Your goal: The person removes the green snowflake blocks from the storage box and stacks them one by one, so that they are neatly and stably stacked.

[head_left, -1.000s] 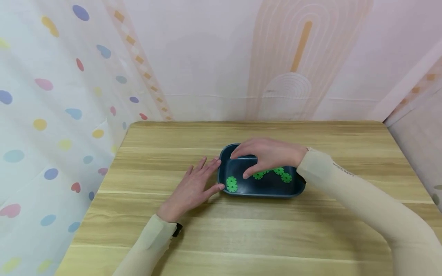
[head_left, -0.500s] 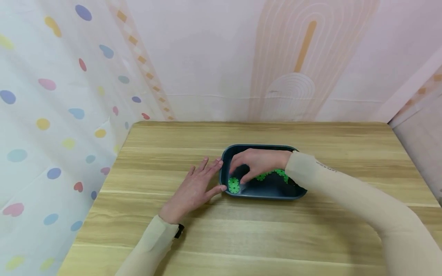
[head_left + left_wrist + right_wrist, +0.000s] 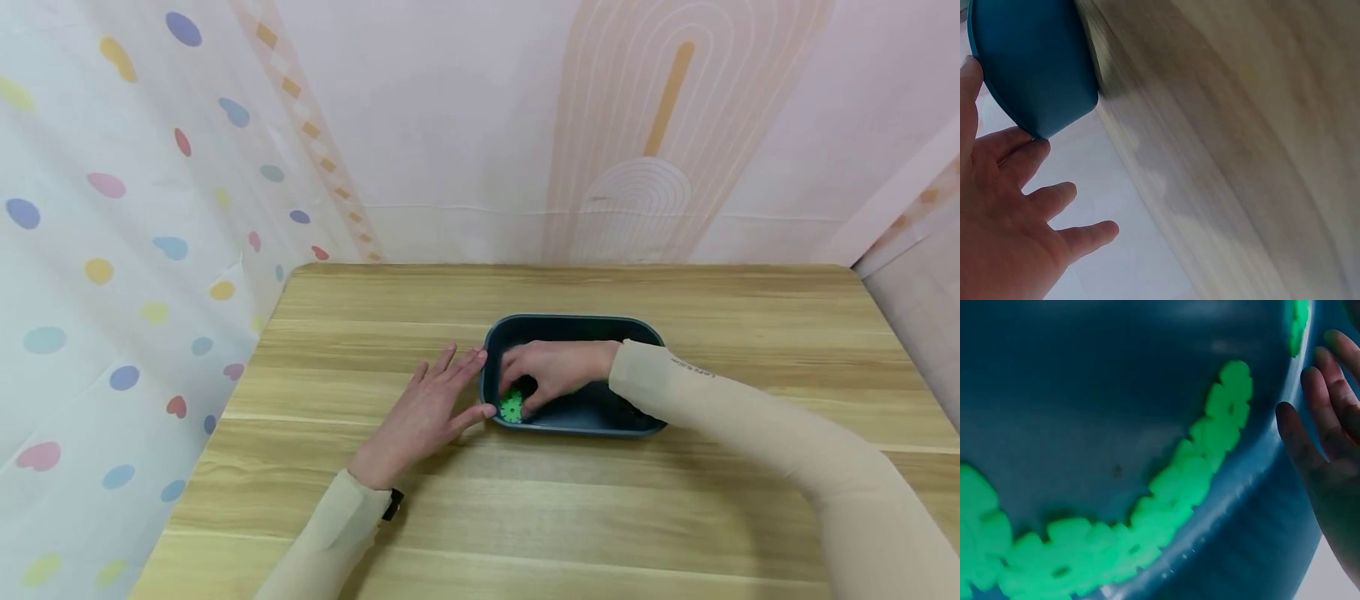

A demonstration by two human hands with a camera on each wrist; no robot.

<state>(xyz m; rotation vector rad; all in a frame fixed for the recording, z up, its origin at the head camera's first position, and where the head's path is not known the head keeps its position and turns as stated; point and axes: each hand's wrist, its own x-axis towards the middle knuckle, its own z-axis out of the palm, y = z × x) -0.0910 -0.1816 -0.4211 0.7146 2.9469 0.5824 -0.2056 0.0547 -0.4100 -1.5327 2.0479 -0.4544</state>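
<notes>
A dark blue tray (image 3: 573,421) stands on the wooden table. My left hand (image 3: 423,421) is at the tray's left end, fingers spread, with fingertips and thumb touching the rim; the left wrist view also shows this hand (image 3: 1016,206) against the blue wall. Inside the tray, my right hand (image 3: 558,367) reaches down to the near left corner. Its fingers and thumb stand apart on either side of small green notched discs (image 3: 512,407). In the right wrist view, a curved chain of joined green discs (image 3: 1172,500) lies along the tray floor; the right hand mostly hides it from the head view.
The wooden table (image 3: 315,350) spreads around the tray on all sides. Behind it hangs a pale curtain (image 3: 465,125) with an arch pattern, and a dotted curtain (image 3: 75,333) is at the left.
My right hand has moved left and down into the tray, from above its middle to the green discs in the near left corner. The left hand has kept its place at the rim.
</notes>
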